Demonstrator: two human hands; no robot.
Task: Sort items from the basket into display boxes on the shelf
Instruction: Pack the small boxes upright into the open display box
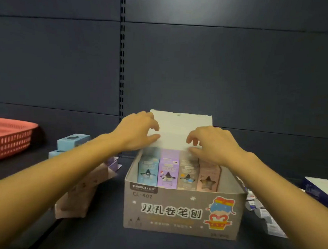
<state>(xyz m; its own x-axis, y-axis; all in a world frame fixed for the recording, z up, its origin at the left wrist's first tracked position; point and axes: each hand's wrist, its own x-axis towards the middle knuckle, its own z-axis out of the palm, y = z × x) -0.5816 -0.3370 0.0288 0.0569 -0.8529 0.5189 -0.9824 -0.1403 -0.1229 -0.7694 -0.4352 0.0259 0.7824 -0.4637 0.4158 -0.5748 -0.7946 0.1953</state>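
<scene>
Display box (182, 210): grey card, open, upright. White lid flap (180, 125) stands vertical between left-hand fingers (153, 126) and right-hand fingers (191, 137). Blue box (148, 170), purple box (168, 171), grey box (187, 174) and pink box (208, 177) stand upright in a row inside, just below the fingertips. Red basket (10, 136) sits well left of the left-hand fingers.

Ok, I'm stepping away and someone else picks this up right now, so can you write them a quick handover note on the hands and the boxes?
Left hand: fingers loosely curled against the raised flap of the display box, holding nothing.
Right hand: loosely curled over the small boxes, thumb on their tops, holding nothing.
Done: one row of four stands in the box: blue, purple, grey, pink.
Loose blue boxes lie on the shelf beside the red basket; its contents are hidden.
To do: probably box the loose ones and check the basket.
</scene>
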